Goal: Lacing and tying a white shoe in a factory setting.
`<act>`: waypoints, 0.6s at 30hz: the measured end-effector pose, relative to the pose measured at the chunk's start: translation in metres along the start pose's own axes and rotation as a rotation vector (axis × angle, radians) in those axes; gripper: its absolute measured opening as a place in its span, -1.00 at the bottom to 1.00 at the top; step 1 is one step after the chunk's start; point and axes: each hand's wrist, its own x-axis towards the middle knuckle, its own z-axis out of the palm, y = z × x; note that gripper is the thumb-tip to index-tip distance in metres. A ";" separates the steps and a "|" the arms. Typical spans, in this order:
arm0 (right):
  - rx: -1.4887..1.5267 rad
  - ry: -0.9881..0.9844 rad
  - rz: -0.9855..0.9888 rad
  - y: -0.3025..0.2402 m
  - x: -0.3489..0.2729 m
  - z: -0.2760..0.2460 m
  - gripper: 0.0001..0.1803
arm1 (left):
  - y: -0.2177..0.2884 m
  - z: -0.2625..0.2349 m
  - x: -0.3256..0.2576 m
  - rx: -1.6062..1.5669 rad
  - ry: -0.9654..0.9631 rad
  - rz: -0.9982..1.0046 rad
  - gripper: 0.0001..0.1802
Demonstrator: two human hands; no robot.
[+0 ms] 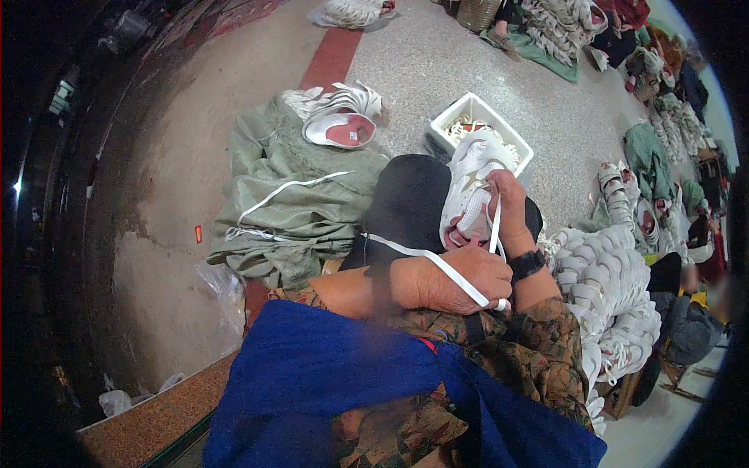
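Note:
A white shoe upper (470, 187) with a pink lining rests on a black cloth (406, 203) over my lap. My right hand (507, 210) grips its right side, a dark watch on that wrist. My left hand (456, 279) is closed on a flat white lace (421, 254) that runs from the black cloth across my knuckles and up to the shoe.
A white crate (450, 125) with laces stands behind the shoe. Green sacks (289, 195) with white shoe uppers (340, 117) lie at the left. Stacked white uppers (608, 288) pile at my right. More piles and seated people fill the far right.

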 end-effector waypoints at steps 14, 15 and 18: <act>0.783 0.062 0.699 0.005 -0.009 -0.024 -0.78 | -0.021 -0.040 -0.020 -0.333 0.099 -0.111 -0.64; 0.756 0.085 0.696 0.009 -0.014 -0.031 -0.78 | -0.022 -0.052 -0.034 -0.529 0.209 -0.191 -0.58; 0.817 0.351 0.799 0.026 -0.045 -0.059 -0.80 | -0.039 -0.080 -0.085 -0.858 0.633 -0.274 -0.62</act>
